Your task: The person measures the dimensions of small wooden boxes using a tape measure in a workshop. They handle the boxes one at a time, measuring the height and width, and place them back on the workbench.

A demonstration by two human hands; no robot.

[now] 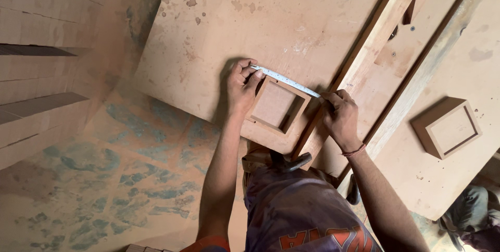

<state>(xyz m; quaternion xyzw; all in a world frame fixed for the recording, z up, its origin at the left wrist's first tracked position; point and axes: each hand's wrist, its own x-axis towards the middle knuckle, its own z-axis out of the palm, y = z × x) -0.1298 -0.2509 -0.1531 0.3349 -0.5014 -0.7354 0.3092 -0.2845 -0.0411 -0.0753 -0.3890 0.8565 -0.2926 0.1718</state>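
Observation:
A small square wooden box (276, 106) with an open top lies on a large plywood board (250, 28). A metal tape measure blade (286, 81) is stretched along the box's far edge. My left hand (242, 85) pinches the blade's end at the box's left corner. My right hand (339, 116) holds the other end of the blade at the right corner, beside a long wooden plank (364, 69). What the right fingers hold besides the blade is hidden.
A second square wooden box (447, 127) rests on another board (458, 69) to the right. Stacked wooden panels (36, 75) stand at the left. The floor (104, 179) is patterned and dusty. Another person's clothing (474, 220) shows at the bottom right corner.

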